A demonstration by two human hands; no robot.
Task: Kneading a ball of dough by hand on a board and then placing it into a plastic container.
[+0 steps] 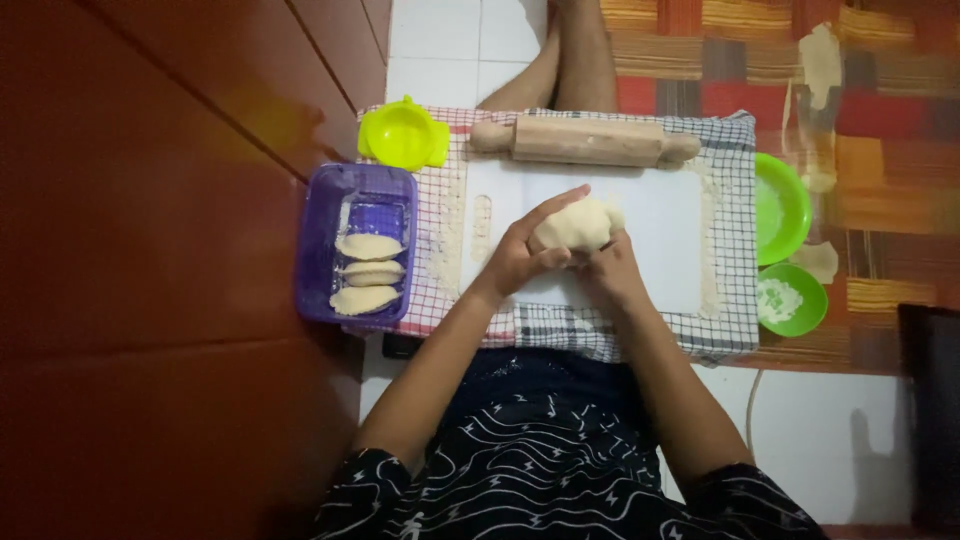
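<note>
**Two hands holding a lump of dough over a cutting board**

At the centre of the frame, the left hand (pixel 520 255) and the right hand (pixel 610 268) close together around a pale lump of dough (pixel 578 224), held just above a white cutting board (pixel 665 250). The board lies on a checked cloth (pixel 735 200). A wooden rolling pin (pixel 585 140) rests along the board's top edge. At left, a purple tub (pixel 320 250) contains three folded pastries (pixel 368 272); a yellow press mould (pixel 403 133) sits above it. Two green bowls (pixel 785 250) stand at right.
</note>
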